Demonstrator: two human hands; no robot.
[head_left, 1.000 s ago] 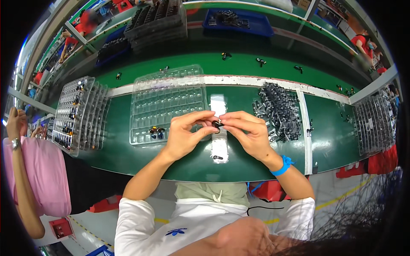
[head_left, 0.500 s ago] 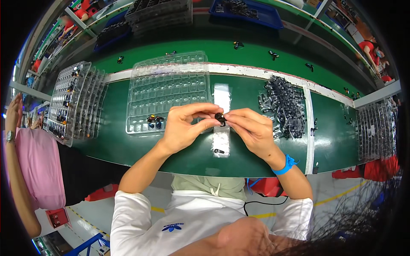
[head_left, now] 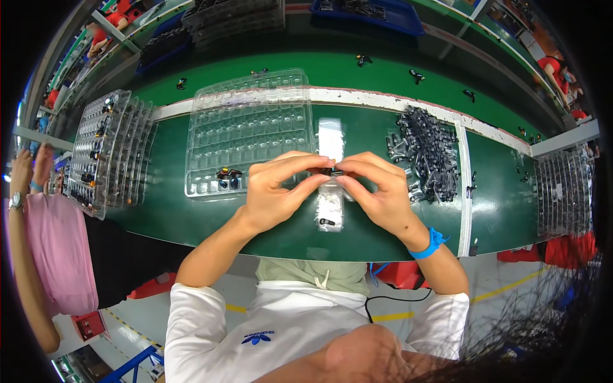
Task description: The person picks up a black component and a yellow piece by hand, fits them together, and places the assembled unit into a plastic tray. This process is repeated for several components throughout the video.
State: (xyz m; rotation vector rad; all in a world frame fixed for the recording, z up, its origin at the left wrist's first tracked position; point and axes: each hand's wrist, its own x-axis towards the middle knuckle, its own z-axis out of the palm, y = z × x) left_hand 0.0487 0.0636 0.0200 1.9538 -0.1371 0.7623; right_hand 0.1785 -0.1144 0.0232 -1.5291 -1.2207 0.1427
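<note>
Over a white strip (head_left: 330,135) on the green table, my left hand (head_left: 276,188) and my right hand (head_left: 377,195) meet fingertip to fingertip. Both pinch one small black plastic part (head_left: 332,171), mostly covered by the fingers. A similar black piece (head_left: 327,222) lies on the strip's near end. Left of my left hand is a clear compartment tray (head_left: 249,137), its near corner holding a few small black parts with orange bits (head_left: 228,177). To the right of my right hand, small black parts are heaped in a pile (head_left: 426,156).
Stacked loaded trays (head_left: 105,153) stand at the left, and more stacked trays (head_left: 565,191) at the right. Behind a white ledge runs a green belt (head_left: 306,69) with scattered black parts. A blue bin (head_left: 408,24) sits farther back. A co-worker in pink (head_left: 60,246) is at the left.
The black part has turned between my fingertips and now lies flatter, more hidden. Parts on the belt have shifted slightly right in the view. The co-worker's second hand has come into sight.
</note>
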